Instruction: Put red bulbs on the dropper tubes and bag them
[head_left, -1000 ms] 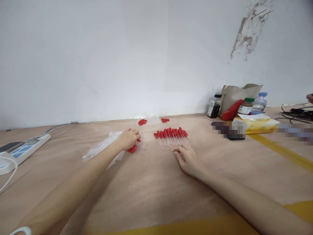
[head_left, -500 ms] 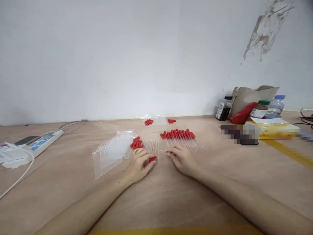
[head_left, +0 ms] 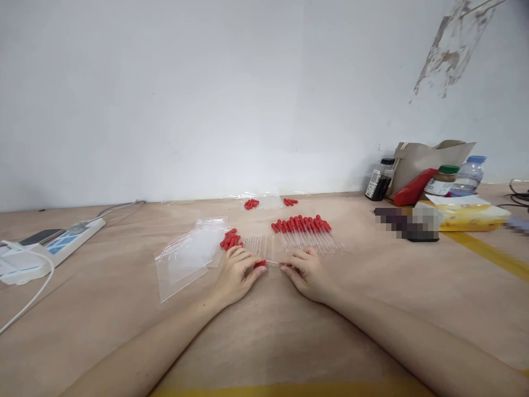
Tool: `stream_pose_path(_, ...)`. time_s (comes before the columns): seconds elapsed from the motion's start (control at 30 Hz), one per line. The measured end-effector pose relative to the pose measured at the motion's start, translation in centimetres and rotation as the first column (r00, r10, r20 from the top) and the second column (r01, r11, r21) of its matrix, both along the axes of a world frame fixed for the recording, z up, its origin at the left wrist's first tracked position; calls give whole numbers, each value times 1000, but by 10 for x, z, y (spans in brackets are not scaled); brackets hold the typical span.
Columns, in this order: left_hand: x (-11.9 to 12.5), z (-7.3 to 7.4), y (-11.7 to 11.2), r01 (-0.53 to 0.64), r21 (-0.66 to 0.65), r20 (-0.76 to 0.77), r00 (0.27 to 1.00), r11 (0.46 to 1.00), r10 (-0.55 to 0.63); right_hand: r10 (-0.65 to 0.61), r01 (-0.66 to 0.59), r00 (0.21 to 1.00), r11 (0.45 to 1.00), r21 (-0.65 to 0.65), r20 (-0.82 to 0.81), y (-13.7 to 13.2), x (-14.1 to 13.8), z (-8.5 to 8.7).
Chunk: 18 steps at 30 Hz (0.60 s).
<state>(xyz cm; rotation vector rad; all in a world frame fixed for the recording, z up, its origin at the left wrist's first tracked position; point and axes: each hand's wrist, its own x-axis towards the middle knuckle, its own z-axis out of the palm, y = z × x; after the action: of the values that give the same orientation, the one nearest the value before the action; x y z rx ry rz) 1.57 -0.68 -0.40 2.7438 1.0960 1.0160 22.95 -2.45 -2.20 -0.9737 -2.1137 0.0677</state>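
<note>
Between thumb and fingers, my left hand point(head_left: 242, 271) pinches a red rubber dropper bulb point(head_left: 260, 264). My right hand point(head_left: 303, 271) grips a thin clear glass tube point(head_left: 273, 262), whose left end meets the bulb's opening; how deep it sits in there I cannot tell. Just beyond the hands lies a row of bare glass tubes point(head_left: 258, 241). Loose red bulbs point(head_left: 231, 239) are piled behind my left hand. Past my right hand, several droppers with red bulbs fitted point(head_left: 303, 225) lie side by side, bulbs toward the wall.
Clear zip bags point(head_left: 188, 255) lie left of the loose bulbs. More red bulbs point(head_left: 251, 204) rest on plastic by the wall. A power strip point(head_left: 74, 242) with cables is at far left. Bottles point(head_left: 467, 176), a grey bag point(head_left: 425, 165) and a yellow packet point(head_left: 471, 218) stand at right.
My hands have come closer together. The glass tube in my right hand, apart from the red bulb before, now meets it at my left fingertips.
</note>
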Motion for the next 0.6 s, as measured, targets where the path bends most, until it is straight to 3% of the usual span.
stream_pose_path(0.2, -1, 0, -1, 8, 15, -25, 1000, 1000, -8, 57, -56, 998, 997, -43, 15, 4, 2, -1)
stream_pose_path(0.37, 0, 3, -3, 94, -4, -83, 992, 996, -94, 108, -104, 991, 993, -56, 78, 11, 6, 1)
stream_pose_path(0.6, 1, 4, -6, 124, -35, -139, 982, 992, -128, 104, -111, 978, 994, 26, 183, 14, 9, 4)
